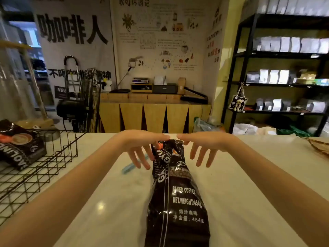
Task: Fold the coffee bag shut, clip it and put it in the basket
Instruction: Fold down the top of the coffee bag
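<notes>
A dark brown coffee bag (178, 198) with white lettering lies lengthwise on the pale counter, its top end pointing away from me. My left hand (140, 148) and my right hand (201, 148) hover at that far end, fingers spread, the index fingertips touching the bag's top edge from either side. A light blue clip (132, 166) lies on the counter just left of the bag, partly under my left fingers. The black wire basket (53, 157) stands at the left and holds another dark coffee bag (19, 145).
The counter's far edge runs just beyond my hands. A woven tray (318, 145) pokes in at the right edge. Past the counter are a wooden cabinet, a hand truck and black shelves with bags.
</notes>
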